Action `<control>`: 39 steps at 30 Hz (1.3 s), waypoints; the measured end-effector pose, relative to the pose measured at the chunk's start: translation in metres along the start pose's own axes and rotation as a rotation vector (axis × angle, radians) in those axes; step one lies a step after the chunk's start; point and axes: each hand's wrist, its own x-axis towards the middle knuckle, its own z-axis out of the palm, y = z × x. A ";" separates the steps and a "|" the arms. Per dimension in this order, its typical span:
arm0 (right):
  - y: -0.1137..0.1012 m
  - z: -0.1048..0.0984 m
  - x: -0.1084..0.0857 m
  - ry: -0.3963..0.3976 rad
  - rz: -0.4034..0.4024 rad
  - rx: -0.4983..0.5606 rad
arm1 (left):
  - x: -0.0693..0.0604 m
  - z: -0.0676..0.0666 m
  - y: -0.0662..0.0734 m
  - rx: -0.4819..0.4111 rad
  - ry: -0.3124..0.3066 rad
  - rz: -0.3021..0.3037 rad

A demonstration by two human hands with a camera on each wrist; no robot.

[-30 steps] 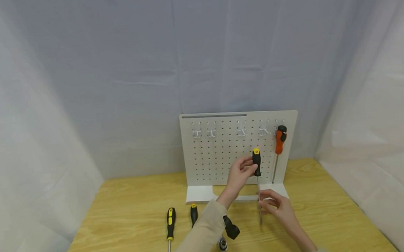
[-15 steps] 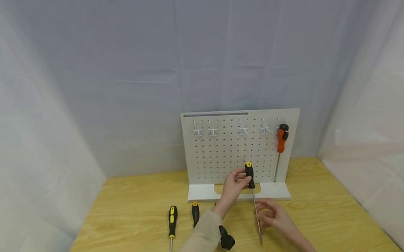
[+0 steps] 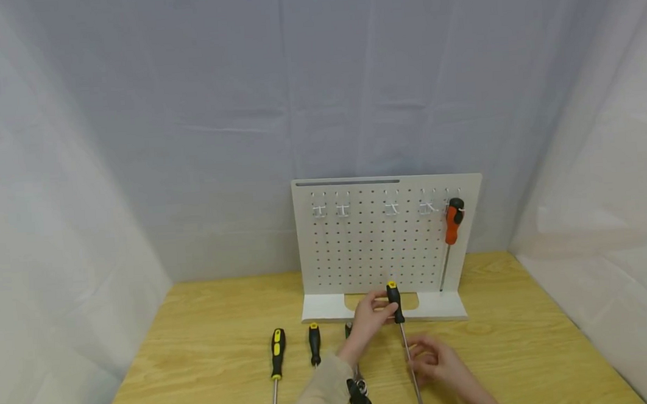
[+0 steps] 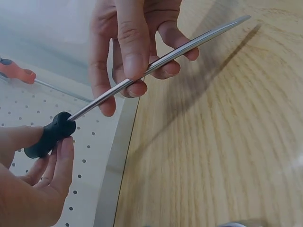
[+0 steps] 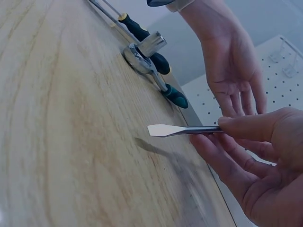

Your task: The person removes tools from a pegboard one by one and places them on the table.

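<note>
My left hand (image 3: 366, 322) grips the black handle of a flathead screwdriver (image 3: 395, 303), which has a yellow end cap. Its thumb and fingers lie on either side of the handle in the left wrist view. Lower down, my right hand (image 3: 440, 363) pinches the steel shaft between thumb and fingers. The flat blade (image 5: 163, 130) points toward the near side, above the wooden table (image 3: 220, 329). Behind both hands stands a white pegboard (image 3: 370, 254). An orange and black screwdriver (image 3: 453, 224) hangs at its right side.
Several wire hooks (image 3: 343, 208) line the pegboard's upper part. On the table left of my hands lie a black and yellow screwdriver (image 3: 277, 354), another black-handled one (image 3: 315, 344) and a ratchet wrench (image 5: 138, 59), partly hidden by my left arm in the head view. Pale sheets surround the table.
Both hands have come down and toward me with the screwdriver, away from the pegboard. Its handle has shifted left and its shaft now slants more.
</note>
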 end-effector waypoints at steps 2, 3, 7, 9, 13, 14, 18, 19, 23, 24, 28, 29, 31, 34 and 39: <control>0.001 0.001 -0.002 -0.006 0.004 -0.008 | -0.002 -0.001 -0.003 0.003 0.008 -0.009; 0.002 0.002 -0.003 -0.010 0.009 -0.010 | 0.000 -0.001 -0.008 0.007 0.012 -0.017; 0.003 0.003 -0.006 -0.043 0.031 -0.018 | -0.005 -0.002 -0.011 0.048 0.020 -0.030; 0.003 0.004 -0.007 -0.063 0.048 -0.015 | -0.007 -0.003 -0.012 0.073 0.016 -0.039; 0.004 0.005 -0.010 -0.120 0.057 -0.011 | -0.012 -0.005 -0.015 0.106 -0.009 -0.062; 0.005 0.005 -0.011 -0.131 0.062 -0.008 | -0.013 -0.005 -0.015 0.108 -0.017 -0.070; 0.007 0.007 -0.015 -0.159 0.093 -0.020 | -0.017 -0.007 -0.019 0.104 -0.042 -0.115; 0.007 0.007 -0.016 -0.160 0.111 -0.023 | -0.018 -0.008 -0.020 0.103 -0.044 -0.129; 0.008 0.009 -0.018 -0.162 0.166 -0.034 | -0.019 -0.009 -0.024 0.109 -0.050 -0.168; 0.008 0.009 -0.018 -0.161 0.175 -0.039 | -0.020 -0.009 -0.025 0.127 -0.050 -0.165; 0.008 0.010 -0.020 -0.160 0.171 -0.062 | -0.021 -0.008 -0.028 0.207 -0.040 -0.144; 0.008 0.011 -0.020 -0.158 0.172 -0.069 | -0.021 -0.008 -0.028 0.231 -0.035 -0.142; 0.007 0.011 -0.021 -0.155 0.176 -0.080 | -0.022 -0.008 -0.027 0.273 -0.027 -0.139; 0.006 0.012 -0.020 -0.147 0.185 -0.094 | -0.022 -0.007 -0.025 0.322 -0.017 -0.135; 0.004 0.013 -0.019 -0.147 0.183 -0.109 | -0.021 -0.006 -0.023 0.368 -0.010 -0.144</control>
